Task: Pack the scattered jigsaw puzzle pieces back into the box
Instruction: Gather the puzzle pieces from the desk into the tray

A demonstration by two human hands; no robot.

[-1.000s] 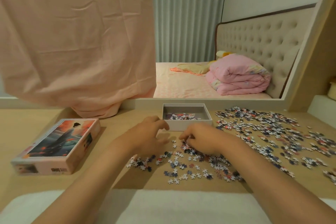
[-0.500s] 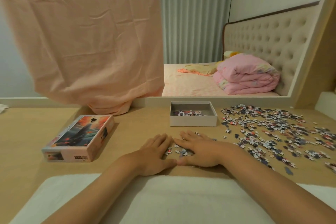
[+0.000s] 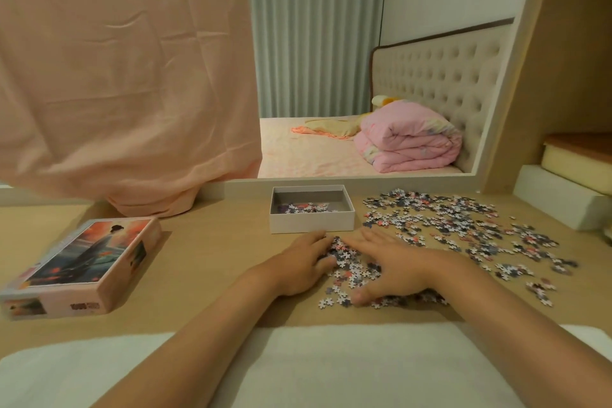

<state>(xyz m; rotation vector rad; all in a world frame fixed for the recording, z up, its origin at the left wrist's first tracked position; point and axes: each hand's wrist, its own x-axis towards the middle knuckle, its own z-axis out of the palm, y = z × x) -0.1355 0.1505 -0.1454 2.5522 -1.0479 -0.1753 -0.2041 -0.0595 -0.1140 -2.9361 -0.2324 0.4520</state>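
Pieces [image 3: 351, 263] lie heaped on the table [image 3: 205, 258] just before the box [image 3: 311, 224], more strewn to the right, so we judge it best to press them tight and scoop from beneath, our left hand [image 3: 298, 263] and right hand [image 3: 394, 267] both flat, fingers straight, palms down, flanking them.

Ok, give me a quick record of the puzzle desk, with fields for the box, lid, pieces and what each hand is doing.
box: open white tray at the back of the table, with a few boxed pieces inside
lid: box lid, picture side up, on the left, apart from the tray
pile: small pile between the hands, in front of the tray
left hand: left hand, fingers relaxed, against the pile's left side
right hand: right hand, fingers spread over the pile's right side
unpacked: loose pieces scattered widely on the right
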